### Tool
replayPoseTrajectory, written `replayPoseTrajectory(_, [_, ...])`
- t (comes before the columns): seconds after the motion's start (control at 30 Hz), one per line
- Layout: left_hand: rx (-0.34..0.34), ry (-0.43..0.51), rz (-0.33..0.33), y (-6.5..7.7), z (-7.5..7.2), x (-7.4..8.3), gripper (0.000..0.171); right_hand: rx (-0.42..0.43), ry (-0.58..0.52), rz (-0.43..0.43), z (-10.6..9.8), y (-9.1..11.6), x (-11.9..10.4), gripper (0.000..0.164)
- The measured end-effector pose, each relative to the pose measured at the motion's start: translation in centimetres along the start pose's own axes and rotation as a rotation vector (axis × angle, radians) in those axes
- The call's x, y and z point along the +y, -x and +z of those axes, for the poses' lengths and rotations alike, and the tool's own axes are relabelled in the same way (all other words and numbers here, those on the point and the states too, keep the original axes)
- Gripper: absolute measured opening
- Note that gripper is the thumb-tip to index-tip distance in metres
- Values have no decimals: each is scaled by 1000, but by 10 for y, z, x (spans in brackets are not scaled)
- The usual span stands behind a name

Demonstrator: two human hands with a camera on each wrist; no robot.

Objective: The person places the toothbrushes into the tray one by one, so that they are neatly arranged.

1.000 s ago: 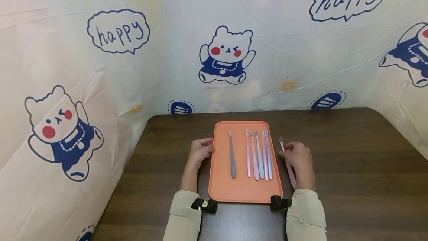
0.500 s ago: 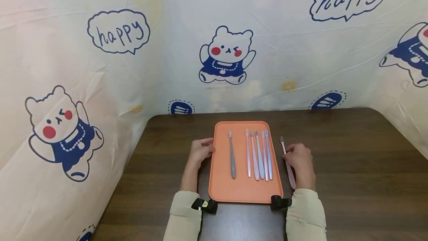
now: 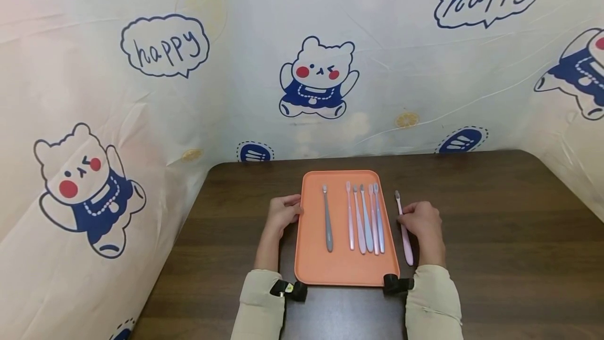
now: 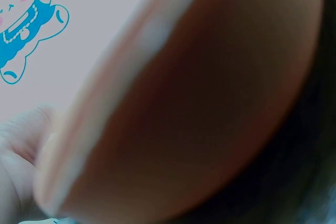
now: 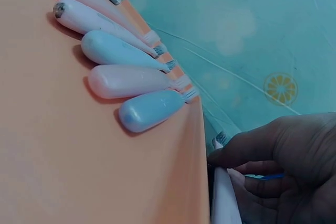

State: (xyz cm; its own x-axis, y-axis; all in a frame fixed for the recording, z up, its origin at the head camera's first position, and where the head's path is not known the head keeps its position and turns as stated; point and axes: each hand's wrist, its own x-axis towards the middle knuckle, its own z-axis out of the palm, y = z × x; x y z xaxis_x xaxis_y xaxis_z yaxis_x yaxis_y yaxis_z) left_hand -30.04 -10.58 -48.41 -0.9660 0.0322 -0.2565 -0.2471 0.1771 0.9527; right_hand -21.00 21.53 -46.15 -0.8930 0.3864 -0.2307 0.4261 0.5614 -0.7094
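Observation:
An orange tray lies on the table, its left edge held by my left hand. The left wrist view shows that hand at the tray's blurred rim; most of its fingers are hidden. My right hand pinches a pale pink toothbrush just beyond the tray's right edge, bristle end pointing away. In the right wrist view the thumb and fingers grip this toothbrush. On the tray lie a grey toothbrush, apart at left, and several pink and blue ones, including a blue toothbrush at the right.
The brown wooden table extends to both sides of the tray. A pale printed curtain hangs behind the table and along its sides. Black wrist cameras sit by the tray's near corners.
The pink toothbrush in my right hand has turned slightly, its handle end swinging left toward the tray. My left hand and the tray stay in place.

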Motion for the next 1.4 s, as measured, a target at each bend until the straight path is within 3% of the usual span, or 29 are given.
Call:
replayPoseTrajectory(0.77, [1, 9, 7, -1, 0, -1, 42, -47, -88, 31, -2, -4, -1, 37])
replayPoseTrajectory(1.4, [-2, 15, 11, -2, 0, -3, 42, -53, -276, 30, -1, -5, -3, 42])
